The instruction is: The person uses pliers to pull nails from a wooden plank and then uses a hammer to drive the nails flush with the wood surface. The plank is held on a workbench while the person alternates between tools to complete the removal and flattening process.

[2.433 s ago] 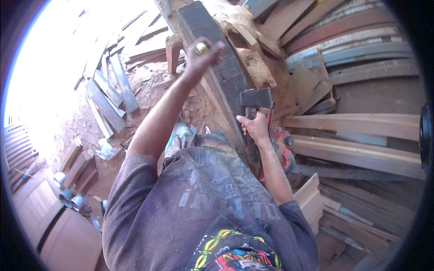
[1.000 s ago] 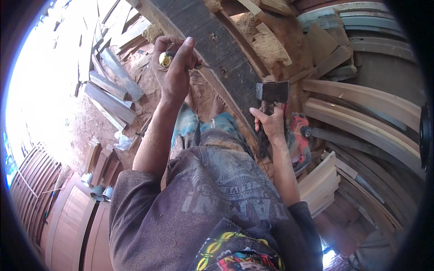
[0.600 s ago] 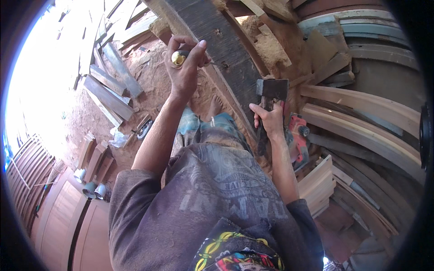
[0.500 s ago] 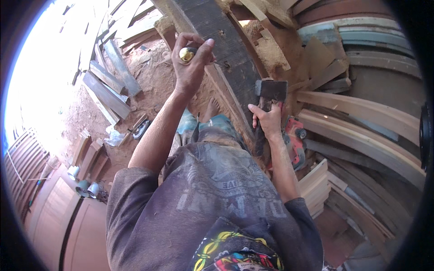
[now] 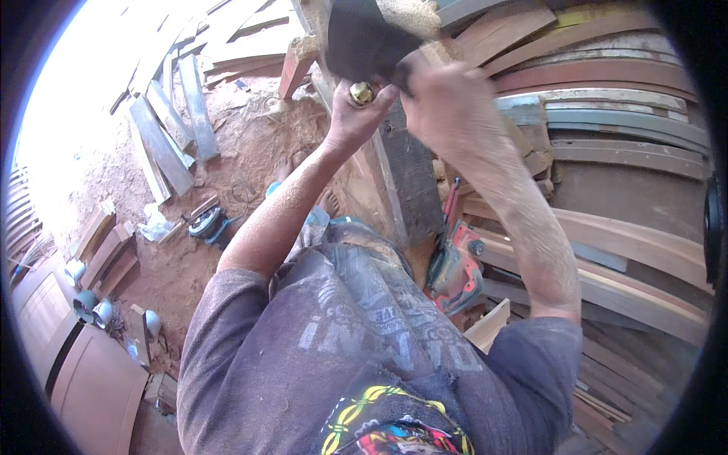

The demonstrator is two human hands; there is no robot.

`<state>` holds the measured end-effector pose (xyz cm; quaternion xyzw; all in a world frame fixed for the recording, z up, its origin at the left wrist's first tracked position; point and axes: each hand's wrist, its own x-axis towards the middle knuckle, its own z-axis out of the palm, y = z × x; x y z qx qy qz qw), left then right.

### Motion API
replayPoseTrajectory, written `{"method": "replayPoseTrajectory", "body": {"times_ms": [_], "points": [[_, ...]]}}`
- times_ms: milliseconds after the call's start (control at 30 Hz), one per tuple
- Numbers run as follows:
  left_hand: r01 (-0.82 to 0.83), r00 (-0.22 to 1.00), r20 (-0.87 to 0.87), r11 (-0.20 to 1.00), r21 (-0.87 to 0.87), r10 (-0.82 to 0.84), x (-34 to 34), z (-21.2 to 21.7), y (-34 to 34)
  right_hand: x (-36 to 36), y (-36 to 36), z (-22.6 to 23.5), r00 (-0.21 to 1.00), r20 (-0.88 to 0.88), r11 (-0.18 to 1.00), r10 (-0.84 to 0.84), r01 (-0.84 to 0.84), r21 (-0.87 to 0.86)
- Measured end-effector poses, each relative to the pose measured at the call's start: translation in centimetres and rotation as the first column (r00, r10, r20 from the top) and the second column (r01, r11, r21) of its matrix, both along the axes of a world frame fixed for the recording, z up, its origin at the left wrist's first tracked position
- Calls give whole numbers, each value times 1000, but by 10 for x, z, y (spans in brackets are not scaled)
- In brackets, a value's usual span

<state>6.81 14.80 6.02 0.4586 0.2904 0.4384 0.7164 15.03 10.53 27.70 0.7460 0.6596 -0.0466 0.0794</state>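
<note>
My left hand (image 5: 350,125) is closed round a hand tool whose rounded, shiny brass-coloured end (image 5: 362,93) pokes out at the top of the fist; its lower part is hidden. Raised beside it, my right hand (image 5: 455,110) is blurred by motion and grips a mallet. The dark, blocky mallet head (image 5: 364,42) hangs just above the brass-coloured end, and I cannot tell if the two touch. Under both hands runs a long, dark-faced timber beam (image 5: 413,178).
A red and grey power tool (image 5: 457,269) lies right of the beam. Curved boards (image 5: 607,220) are stacked along the right. Grey offcuts (image 5: 159,144) lie on the dusty ground at left, with a brown panel (image 5: 98,379) and small light-blue cups (image 5: 85,305) lower down.
My right hand has swung the mallet up and leftward from beside the beam to over my left hand. The left hand has shifted right and slightly down, still holding its tool.
</note>
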Motion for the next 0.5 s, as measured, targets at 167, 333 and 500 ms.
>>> {"method": "replayPoseTrajectory", "body": {"times_ms": [167,333,500], "points": [[-135,975,-138,960,245,172,9,-11,2,40,-16,-23,985,-30,980,-172,168,-109],[297,953,-50,955,-13,-298,-21,13,23,59,-100,-87,751,-573,882,-327,461,101],[405,909,-112,914,11,-401,-18,9,29,29,-187,-195,57,-792,542,-608,758,-362]]}}
